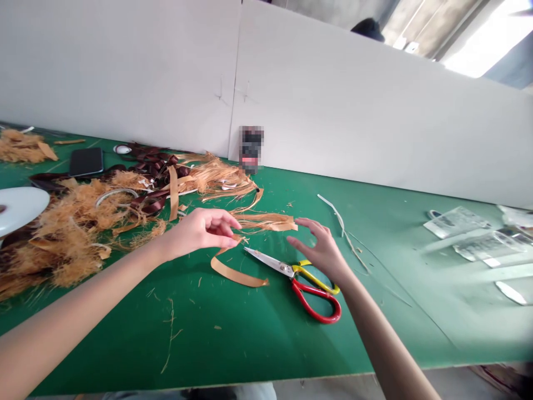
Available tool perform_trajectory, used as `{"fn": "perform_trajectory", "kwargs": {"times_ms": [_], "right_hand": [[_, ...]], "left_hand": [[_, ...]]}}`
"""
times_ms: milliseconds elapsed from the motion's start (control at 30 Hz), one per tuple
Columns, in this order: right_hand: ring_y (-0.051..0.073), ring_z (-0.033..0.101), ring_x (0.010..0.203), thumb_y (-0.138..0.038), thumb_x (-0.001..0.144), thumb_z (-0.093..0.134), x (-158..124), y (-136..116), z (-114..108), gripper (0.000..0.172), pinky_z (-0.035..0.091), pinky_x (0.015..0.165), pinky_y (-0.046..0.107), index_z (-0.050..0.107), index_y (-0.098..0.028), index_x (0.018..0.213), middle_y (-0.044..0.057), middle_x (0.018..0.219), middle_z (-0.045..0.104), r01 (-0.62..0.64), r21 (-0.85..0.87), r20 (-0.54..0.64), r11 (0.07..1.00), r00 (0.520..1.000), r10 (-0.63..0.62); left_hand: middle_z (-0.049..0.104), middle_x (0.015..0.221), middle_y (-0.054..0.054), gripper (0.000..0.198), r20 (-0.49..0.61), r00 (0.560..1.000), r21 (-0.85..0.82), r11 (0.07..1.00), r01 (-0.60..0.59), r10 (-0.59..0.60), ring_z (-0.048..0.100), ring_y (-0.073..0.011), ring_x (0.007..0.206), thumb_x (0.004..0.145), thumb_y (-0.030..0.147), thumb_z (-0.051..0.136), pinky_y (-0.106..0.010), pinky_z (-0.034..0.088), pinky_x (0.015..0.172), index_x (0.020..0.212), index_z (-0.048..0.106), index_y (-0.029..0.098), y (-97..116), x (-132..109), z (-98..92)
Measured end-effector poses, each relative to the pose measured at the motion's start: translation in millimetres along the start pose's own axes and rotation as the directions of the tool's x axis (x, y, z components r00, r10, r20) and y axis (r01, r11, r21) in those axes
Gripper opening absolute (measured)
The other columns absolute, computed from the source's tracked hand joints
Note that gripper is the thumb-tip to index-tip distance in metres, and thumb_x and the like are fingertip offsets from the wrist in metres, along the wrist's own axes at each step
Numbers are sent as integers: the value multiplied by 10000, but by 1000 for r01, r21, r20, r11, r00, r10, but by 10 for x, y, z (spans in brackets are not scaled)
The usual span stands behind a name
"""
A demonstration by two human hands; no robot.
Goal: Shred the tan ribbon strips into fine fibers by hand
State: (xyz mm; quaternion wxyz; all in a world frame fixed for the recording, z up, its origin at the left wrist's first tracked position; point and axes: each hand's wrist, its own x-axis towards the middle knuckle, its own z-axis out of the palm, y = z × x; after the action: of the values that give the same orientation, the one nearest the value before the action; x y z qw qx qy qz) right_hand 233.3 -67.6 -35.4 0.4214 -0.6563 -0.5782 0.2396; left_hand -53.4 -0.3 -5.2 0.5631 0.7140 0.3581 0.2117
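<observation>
My left hand (200, 230) hovers over the green table (125, 344), its thumb and fingertips curled at the end of a looped tan strip (237, 272). Whether it grips that strip is hard to tell. Just beyond the fingertips lies a frayed tan fibre strip (266, 222). My right hand (318, 247) stands open, fingers spread, nothing in it. Directly below and left of it rest steel scissors (291, 272) with red and yellow handles, their blades shut and pointing left.
Heaps of tan fibre (70, 233) and dark brown ribbons (154, 178) cover the table's left side, with a black phone (86, 161) and a white round object (19, 208). Clear plastic packets (456, 222) lie at right. A white board (333, 111) walls the far edge.
</observation>
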Motion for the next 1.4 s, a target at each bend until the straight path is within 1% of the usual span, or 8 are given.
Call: {"fn": "perform_trajectory", "kwargs": {"times_ms": [67, 200, 300, 600, 800, 967, 1133, 1400], "right_hand": [[279, 462, 1223, -372, 693, 754, -83, -148, 133, 375, 287, 1065, 500, 682, -246, 1039, 83, 1175, 653, 93, -13, 48, 996, 995, -92], [205, 562, 1137, -360, 795, 687, -206, -441, 363, 247, 389, 1016, 394, 690, -254, 1018, 50, 1172, 651, 230, 90, 195, 969, 950, -243], [196, 610, 1056, -314, 809, 683, -230, -558, 474, 145, 459, 929, 362, 710, -226, 921, 62, 1105, 665, 254, 220, 184, 942, 937, -296], [172, 589, 962, -196, 814, 667, -210, -582, 535, 92, 454, 877, 331, 672, -202, 722, 45, 956, 630, 289, 288, 34, 913, 950, -311], [175, 553, 1037, -313, 899, 558, -207, -492, 520, 148, 467, 814, 310, 670, -223, 866, 55, 1065, 587, 141, 423, -70, 895, 990, -123], [181, 561, 1051, -316, 808, 682, -235, -571, 602, 99, 478, 805, 304, 703, -236, 861, 41, 1057, 593, 61, 505, 38, 861, 995, -93], [177, 583, 985, -250, 793, 691, -244, -632, 665, 37, 492, 763, 313, 710, -220, 782, 43, 1007, 595, 95, 549, 47, 830, 988, -144], [156, 572, 909, -219, 791, 689, -244, -584, 639, 43, 469, 763, 302, 700, -206, 752, 40, 969, 589, 174, 460, 9, 871, 980, -201]], "left_hand": [[685, 764, 2, 292, -8, 1000, -21, 1000, -14, 13, 668, -179, 825, 728, 279, 745, -291, 507, 779, 973, 611, 193, 65, -13, 77], [683, 757, 19, 259, -13, 1000, -53, 998, -28, 28, 665, -162, 800, 736, 254, 740, -270, 509, 751, 928, 574, 201, 124, -3, 176], [680, 780, 27, 230, -33, 998, -76, 996, -53, 50, 657, -144, 772, 741, 259, 738, -252, 507, 721, 915, 597, 210, 116, 5, 220], [626, 713, 38, 83, -189, 980, -202, 974, -108, 69, 577, -98, 688, 767, 245, 711, -204, 439, 646, 743, 648, 197, 23, -15, 381], [566, 749, 53, 82, -337, 940, -385, 902, -193, 57, 517, -79, 731, 798, 225, 694, -177, 408, 678, 787, 613, 219, -27, -1, 392], [569, 804, 36, 91, -312, 950, -470, 866, -174, 21, 515, -93, 802, 800, 245, 700, -194, 398, 748, 787, 619, 205, -4, 16, 480], [567, 832, 31, 102, -263, 965, -514, 845, -147, 8, 508, -108, 837, 802, 262, 694, -211, 396, 756, 782, 609, 209, -3, 48, 536], [564, 815, 27, 123, -231, 968, -282, 946, -159, 94, 518, -132, 802, 805, 298, 688, -251, 396, 743, 758, 620, 207, 70, 44, 467]]}}
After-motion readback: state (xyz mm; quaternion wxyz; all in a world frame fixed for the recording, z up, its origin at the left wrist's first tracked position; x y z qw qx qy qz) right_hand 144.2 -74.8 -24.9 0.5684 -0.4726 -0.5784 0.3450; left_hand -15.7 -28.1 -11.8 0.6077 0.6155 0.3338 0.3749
